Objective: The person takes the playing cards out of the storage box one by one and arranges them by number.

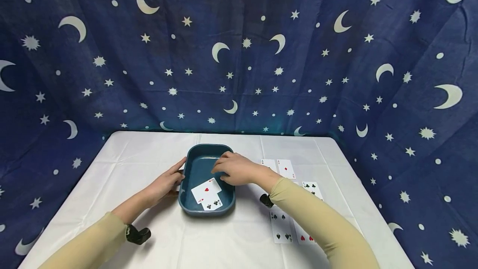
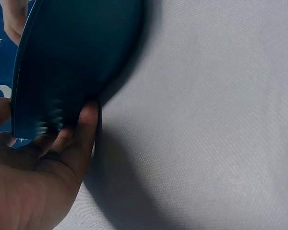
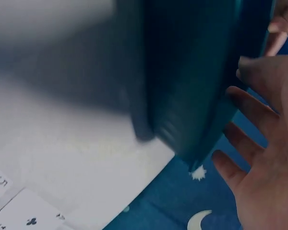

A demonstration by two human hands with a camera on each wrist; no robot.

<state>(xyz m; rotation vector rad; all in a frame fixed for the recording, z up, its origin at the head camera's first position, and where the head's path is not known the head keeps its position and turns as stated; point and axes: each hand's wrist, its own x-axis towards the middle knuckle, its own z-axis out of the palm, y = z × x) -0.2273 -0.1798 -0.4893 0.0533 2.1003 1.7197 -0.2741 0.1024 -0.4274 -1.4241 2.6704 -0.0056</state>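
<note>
A blue rounded dish [image 1: 206, 213] sits on the table. Inside its near part lie two playing cards: an ace of hearts [image 1: 206, 190] partly over a clubs card [image 1: 212, 203]. My left hand [image 1: 164, 186] rests its fingers against the dish's outer left side, seen also in the left wrist view, where the fingertips [image 2: 90, 112] touch the wall. Over the dish's right side hovers my right hand [image 1: 236, 168], its fingers loosely bent above the inside with no card visible in them. The right wrist view shows those fingers spread beside the rim.
Right of the dish several cards lie face up: an ace of diamonds [image 1: 286, 169], a clubs card [image 1: 313, 189], a spades card [image 1: 281, 226] and a hearts card [image 1: 304, 235]. My right forearm partly covers them. A starry blue cloth [image 1: 239, 53] hangs behind the white-covered table [image 1: 220, 244].
</note>
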